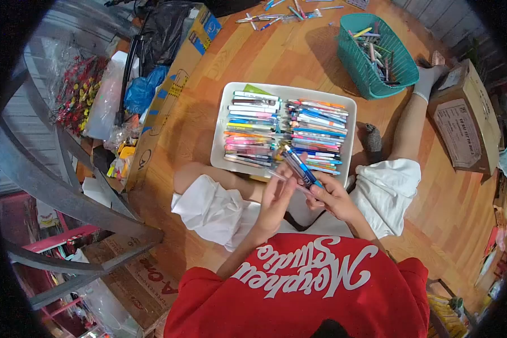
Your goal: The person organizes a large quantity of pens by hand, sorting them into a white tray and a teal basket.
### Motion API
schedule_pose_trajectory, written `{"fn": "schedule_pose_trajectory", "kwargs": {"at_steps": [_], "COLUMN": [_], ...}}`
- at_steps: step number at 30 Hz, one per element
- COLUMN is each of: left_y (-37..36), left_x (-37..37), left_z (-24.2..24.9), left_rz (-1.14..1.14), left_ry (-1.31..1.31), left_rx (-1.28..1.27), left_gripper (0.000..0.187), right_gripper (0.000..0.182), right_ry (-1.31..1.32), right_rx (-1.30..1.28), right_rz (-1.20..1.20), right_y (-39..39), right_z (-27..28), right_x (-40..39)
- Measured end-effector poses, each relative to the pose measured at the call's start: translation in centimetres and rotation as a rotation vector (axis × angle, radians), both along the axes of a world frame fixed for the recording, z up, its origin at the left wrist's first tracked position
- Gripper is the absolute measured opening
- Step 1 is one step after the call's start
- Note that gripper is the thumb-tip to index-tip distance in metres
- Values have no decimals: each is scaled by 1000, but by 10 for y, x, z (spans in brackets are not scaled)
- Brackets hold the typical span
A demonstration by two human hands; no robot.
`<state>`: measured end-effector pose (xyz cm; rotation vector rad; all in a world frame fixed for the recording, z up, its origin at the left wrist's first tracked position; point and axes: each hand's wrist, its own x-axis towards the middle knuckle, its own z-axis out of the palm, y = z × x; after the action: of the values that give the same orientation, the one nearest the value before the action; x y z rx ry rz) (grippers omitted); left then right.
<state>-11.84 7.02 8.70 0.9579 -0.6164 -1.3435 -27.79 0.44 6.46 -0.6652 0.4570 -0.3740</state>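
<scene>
Several blue and dark pens (302, 168) stick up in a small bunch between my hands, close to the front edge of a white tray (218, 147). My right hand (333, 198) is closed around their lower ends. A slim, clear pinkish pen (280, 176) crosses below the bunch, and my left hand (277, 201) pinches it with the thumb and fingers. In the tray, pens (316, 127) of many colours lie in two side-by-side stacks. A green piece (256, 89) shows under the left stack at the far edge.
A teal basket (350, 67) with loose pens stands at the back right, and more pens (290, 14) lie scattered on the floor at the back. Cardboard boxes (462, 121) flank the right side. At left are a long carton (169, 96) and a dark metal frame (84, 197).
</scene>
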Motion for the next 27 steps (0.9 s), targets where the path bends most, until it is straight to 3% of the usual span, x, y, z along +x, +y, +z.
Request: {"fn": "schedule_pose_trajectory", "kwargs": {"at_steps": [5, 8, 13, 16, 19, 20, 23, 26, 27], "left_y": [-13, -17, -7, -2, 0, 1, 1, -8, -5], "left_x": [-12, -13, 6, 10, 10, 10, 16, 11, 10], "left_z": [15, 18, -2, 13, 32, 33, 29, 47, 41], "left_rz": [-107, -67, -91, -42, 47, 79, 11, -12, -21], "left_ry": [-230, -131, -292, -249, -253, -264, -283, -374, -392], "left_rx": [-50, -50, -66, 6, 46, 55, -38, -158, -100], "left_gripper": [43, 42, 34, 29, 25, 24, 23, 24, 23], "right_gripper": [32, 31, 31, 36, 45, 54, 55, 56, 55], "right_ry": [59, 88, 98, 60, -71, -63, -102, -378, -290], "right_rx": [-140, -225, -334, -253, 179, 291, 557, 659, 640], "right_rz": [-11, 60, 127, 108, -227, -246, -190, -139, -155], "right_y": [1, 0, 5, 9, 10, 13, 11, 12, 10], "right_z": [9, 18, 19, 10, 18, -8, -1, -12, -4], "right_x": [-7, -3, 7, 8, 33, 30, 36, 40, 41]}}
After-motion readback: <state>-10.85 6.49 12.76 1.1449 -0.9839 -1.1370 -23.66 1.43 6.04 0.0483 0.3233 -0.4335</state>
